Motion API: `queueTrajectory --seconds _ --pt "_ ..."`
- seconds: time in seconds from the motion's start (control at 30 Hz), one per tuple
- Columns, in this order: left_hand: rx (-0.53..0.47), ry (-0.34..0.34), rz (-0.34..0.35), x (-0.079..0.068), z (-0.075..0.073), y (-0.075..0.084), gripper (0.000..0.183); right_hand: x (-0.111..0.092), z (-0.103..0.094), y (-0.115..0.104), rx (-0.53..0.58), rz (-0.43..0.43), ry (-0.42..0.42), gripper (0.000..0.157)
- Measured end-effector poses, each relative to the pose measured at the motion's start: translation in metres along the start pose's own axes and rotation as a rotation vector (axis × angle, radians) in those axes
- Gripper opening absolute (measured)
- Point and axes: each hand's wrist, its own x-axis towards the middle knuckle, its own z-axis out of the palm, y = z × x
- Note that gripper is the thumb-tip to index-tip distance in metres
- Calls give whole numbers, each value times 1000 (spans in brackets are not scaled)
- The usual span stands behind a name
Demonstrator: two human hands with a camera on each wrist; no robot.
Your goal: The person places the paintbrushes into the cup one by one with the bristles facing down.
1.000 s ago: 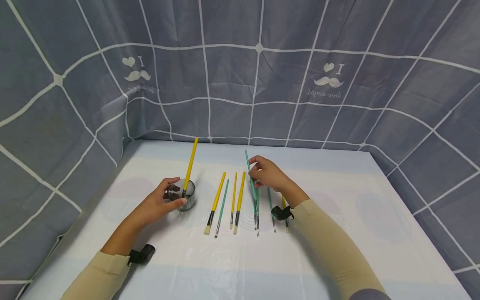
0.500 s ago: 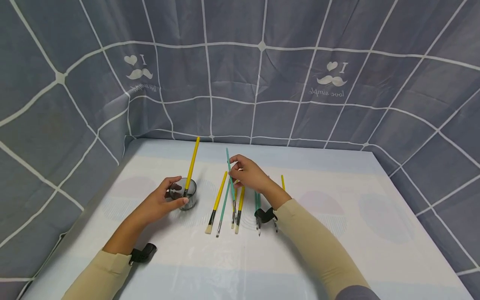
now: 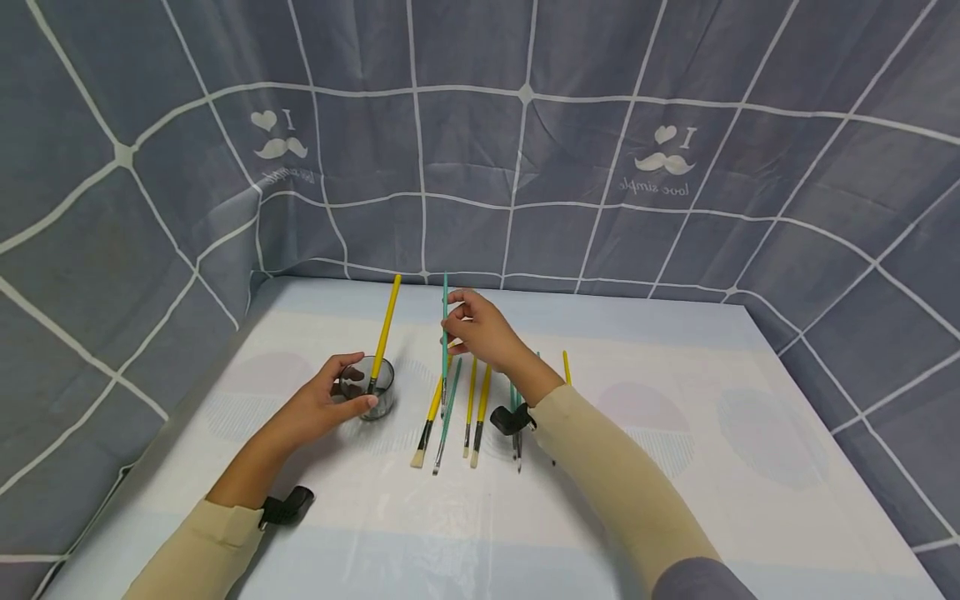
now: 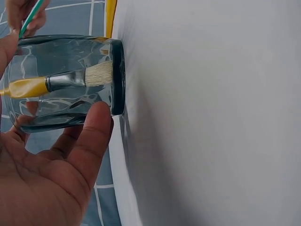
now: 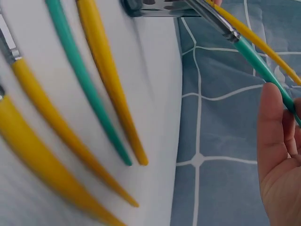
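1. Clock directions are following the head view, with 12 o'clock pointing away from the person.
2. The green brush (image 5: 251, 58) is hanging at 2 o'clock from the glass, its handle pointing to 12 o'clock and its metal end to 6 o'clock.
3. The fingers of the right hand (image 3: 482, 332) are pinching the handle of this brush.
4. The glass (image 3: 384, 402) is being held upright by the left hand (image 3: 321, 410), which is reaching in from 8 o'clock; its fingers are curling around the wall.
5. A yellow brush (image 3: 386, 327) is standing bristles-down inside the glass and leaning between 12 and 1 o'clock.
6. At 3 to 4 o'clock from the glass, four brushes are lying side by side: a wide yellow brush (image 3: 427, 427), a second green brush (image 3: 447, 417), a thin yellow brush (image 3: 470, 404) and a thick yellow brush (image 3: 482, 412). The held brush is overlapping the first two in the head view; contact cannot be told.
7. At 5 o'clock from the right hand, a partly hidden green brush (image 3: 513, 394) is lying beneath the wrist; a far yellow brush (image 3: 567, 367) is showing toward 4 o'clock.
8. The white counter (image 3: 375, 517) is carrying the brushes.
9. A grey, white-lined curtain (image 3: 480, 150) is hanging at 12 o'clock and wrapping toward 9 and 3 o'clock.
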Motion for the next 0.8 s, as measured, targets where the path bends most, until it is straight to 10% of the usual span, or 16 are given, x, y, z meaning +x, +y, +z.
queueTrajectory --seconds 0.8 --pt "8 9 -5 3 2 -2 78 31 38 -27 171 -86 160 36"
